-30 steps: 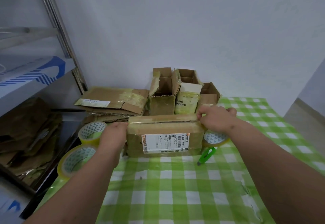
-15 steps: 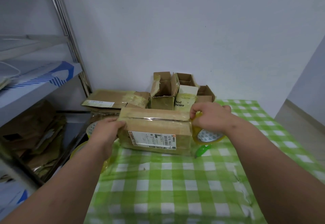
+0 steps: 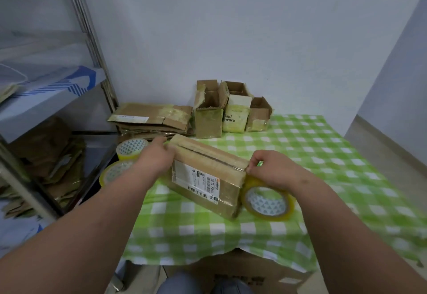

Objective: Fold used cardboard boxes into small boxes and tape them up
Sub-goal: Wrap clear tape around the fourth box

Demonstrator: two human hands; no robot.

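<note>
1. Cardboard box [image 3: 209, 176], flat and brown with a white shipping label on its near face, sits turned at an angle on the tabletop [image 3: 323, 155], which is covered in a green and white checked cloth.
2. The left hand [image 3: 155, 158] grips the box's far left end, fingers wrapped over the top edge.
3. The right hand [image 3: 272, 170] pinches the box's right top corner between thumb and fingertips, where clear tape runs along the top seam.
4. A roll of yellowish tape [image 3: 268, 201] stands tilted just beside the box's right end, below the right hand; whether the hand also touches it is unclear.
5. Two more tape rolls [image 3: 120, 159] lie at the tabletop's left edge, behind the left forearm.
6. A stack of flattened cardboard [image 3: 150, 119] lies at the back left by the wall.
7. Three small open boxes [image 3: 231, 111] stand upright in a row against the wall, touching one another; the middle one is pale with dark print.
8. A metal shelf [image 3: 46, 90] stands at the left, holding more crumpled cardboard on its lower level.
9. A large carton [image 3: 242, 273] shows under the near edge of the cloth.
</note>
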